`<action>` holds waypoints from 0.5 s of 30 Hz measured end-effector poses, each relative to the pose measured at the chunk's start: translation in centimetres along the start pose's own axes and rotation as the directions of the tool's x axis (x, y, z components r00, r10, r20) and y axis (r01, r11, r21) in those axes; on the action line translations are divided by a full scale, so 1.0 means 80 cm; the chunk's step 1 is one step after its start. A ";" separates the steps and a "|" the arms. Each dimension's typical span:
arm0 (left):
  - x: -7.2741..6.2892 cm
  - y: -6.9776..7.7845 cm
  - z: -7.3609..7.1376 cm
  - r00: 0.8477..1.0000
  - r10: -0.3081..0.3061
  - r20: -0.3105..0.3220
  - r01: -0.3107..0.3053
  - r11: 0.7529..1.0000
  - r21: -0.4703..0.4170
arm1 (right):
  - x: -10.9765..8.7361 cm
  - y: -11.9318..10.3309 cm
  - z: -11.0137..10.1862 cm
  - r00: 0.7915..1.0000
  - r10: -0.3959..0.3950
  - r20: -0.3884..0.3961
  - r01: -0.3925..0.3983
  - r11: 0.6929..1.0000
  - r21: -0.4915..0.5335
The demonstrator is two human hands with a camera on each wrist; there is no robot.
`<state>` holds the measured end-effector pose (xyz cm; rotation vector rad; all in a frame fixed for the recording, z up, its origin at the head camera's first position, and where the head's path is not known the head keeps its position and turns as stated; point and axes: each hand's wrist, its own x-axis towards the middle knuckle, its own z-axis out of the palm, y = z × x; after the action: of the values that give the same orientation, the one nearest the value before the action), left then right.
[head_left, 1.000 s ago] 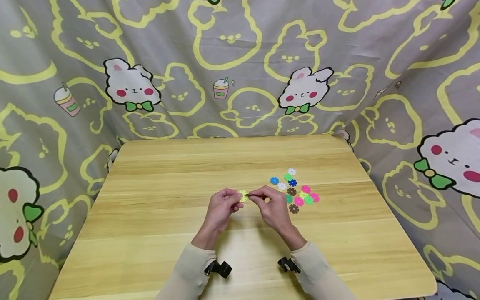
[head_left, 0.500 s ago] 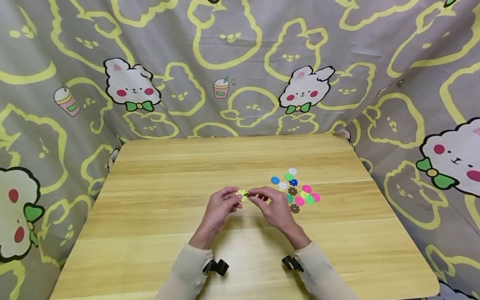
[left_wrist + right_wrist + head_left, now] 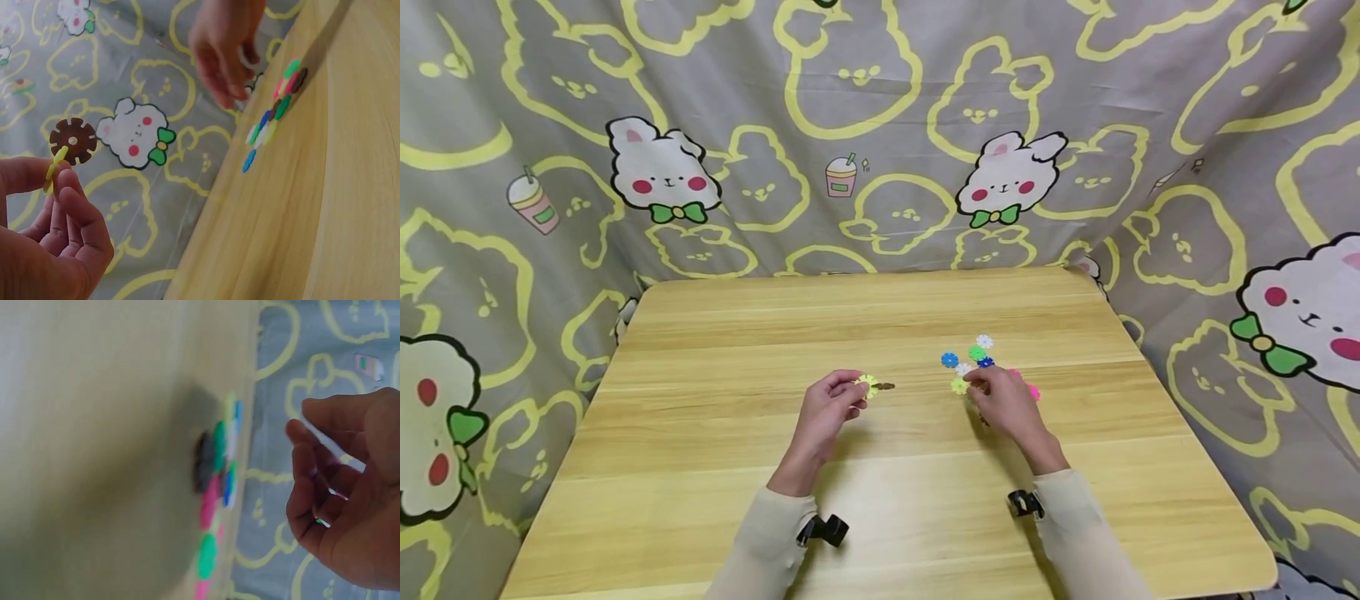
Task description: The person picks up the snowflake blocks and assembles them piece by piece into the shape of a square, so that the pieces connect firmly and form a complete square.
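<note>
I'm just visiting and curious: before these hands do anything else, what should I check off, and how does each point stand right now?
1. Left hand has a grip on the yellow disc: ok, pinched between thumb and fingers.
2. Brown disc attached to the yellow one: ok, it juts out at an angle, apparently slotted in.
3. Right hand free: ok, no piece shows in its fingers.
4. Right hand near the loose discs: ok, it hovers above them.
5. All loose discs visible from the head camera: not ok, the right hand covers some.
6. Which disc comes next: cannot tell.
</note>
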<state>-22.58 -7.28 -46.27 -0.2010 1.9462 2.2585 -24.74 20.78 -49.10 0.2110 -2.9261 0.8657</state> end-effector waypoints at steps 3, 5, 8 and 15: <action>0.001 0.000 0.000 1.000 -0.005 -0.001 0.005 1.000 -0.001 | 0.001 0.014 0.003 0.997 0.059 0.054 -0.057 0.997 -0.043; 0.002 0.000 0.000 1.000 -0.005 0.000 0.005 1.000 -0.001 | 0.001 0.020 0.005 0.993 0.087 0.084 -0.081 0.994 -0.074; 0.002 0.000 0.000 1.000 -0.006 0.003 0.006 1.000 -0.003 | 0.002 0.026 0.010 0.989 0.093 0.113 -0.079 0.989 -0.124; 0.002 -0.002 0.000 1.000 -0.014 0.006 0.014 1.000 -0.004 | 0.005 0.026 0.017 0.980 0.102 0.172 -0.067 0.978 -0.200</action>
<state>-22.71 -7.23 -46.41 -0.2069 1.9312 2.2520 -25.53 21.70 -51.29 0.1595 -3.1853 0.5944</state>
